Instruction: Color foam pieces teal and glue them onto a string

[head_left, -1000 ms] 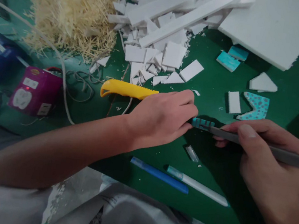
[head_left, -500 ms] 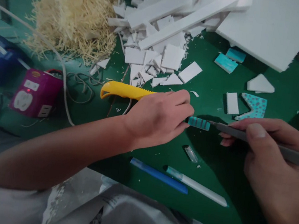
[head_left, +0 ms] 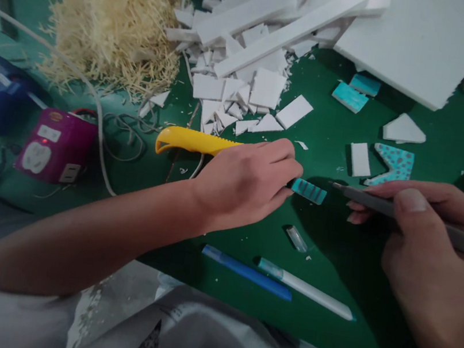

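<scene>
- Pinched between thumb and fingers of the left hand (head_left: 253, 174) is one end of a striped turquoise piece (head_left: 308, 191), which lies over the green table (head_left: 237, 314), near the centre.
- At three o'clock from this piece, just beside but apart, is the tip of a dark grey pen-like tool (head_left: 384, 206); the tip is dim, so perhaps it is a fine point.
- Right hand (head_left: 426, 244), also toward three o'clock, has its thumb and fingers clamped on this tool.
- At six o'clock lies a clear cap (head_left: 296, 239), and beyond it a white pen (head_left: 314, 293).
- At seven o'clock: a blue pen (head_left: 247, 272).
- At two o'clock: a white block (head_left: 360, 160) and a spotted turquoise piece (head_left: 397, 164).
- Toward ten o'clock: a yellow cutter (head_left: 197, 141), partly hidden by the left hand.
</scene>
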`<state>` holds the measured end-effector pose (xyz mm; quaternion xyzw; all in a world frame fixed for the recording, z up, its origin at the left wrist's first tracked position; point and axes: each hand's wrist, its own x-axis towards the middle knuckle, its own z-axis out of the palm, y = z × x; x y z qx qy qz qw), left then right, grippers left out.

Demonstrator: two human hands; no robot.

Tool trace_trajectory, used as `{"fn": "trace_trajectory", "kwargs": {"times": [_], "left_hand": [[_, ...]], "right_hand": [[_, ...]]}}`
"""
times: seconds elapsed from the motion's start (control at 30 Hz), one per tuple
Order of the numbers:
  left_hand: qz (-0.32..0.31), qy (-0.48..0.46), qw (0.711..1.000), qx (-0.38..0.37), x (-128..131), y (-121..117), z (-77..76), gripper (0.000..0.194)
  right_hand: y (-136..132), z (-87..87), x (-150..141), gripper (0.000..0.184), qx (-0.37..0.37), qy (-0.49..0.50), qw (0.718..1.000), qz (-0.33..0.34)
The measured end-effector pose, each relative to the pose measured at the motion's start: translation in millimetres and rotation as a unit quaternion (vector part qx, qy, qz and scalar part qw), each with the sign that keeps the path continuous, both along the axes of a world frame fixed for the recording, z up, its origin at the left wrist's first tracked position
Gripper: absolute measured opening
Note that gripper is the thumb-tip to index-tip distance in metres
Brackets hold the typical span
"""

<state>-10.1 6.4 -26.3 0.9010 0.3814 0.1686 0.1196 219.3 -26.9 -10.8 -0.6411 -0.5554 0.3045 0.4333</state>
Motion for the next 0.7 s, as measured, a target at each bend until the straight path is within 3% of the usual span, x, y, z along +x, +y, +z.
{"fn": "trace_trajectory", "kwargs": {"times": [0.23, 0.5, 0.7], "left_hand": [[0.014, 0.012, 1.000, 0.017, -4.1, 1.8, 4.5, 0.029], [0.090, 0.097, 0.987, 0.088, -12.7, 11.2, 12.4, 0.029], [0.057, 0.092, 0.993, 0.043, -20.8, 18.4, 16.4, 0.023]], "right_hand": [[0.5, -2.3, 4.8, 0.015, -0.001, 0.053, 0.998, -0.025], [2.2, 13.6, -3.9, 0.015, -0.033, 0.043, 0.996, -0.073], [-2.0, 12.9, -1.2, 0.014, -0.028, 0.029, 0.998, -0.058]]}}
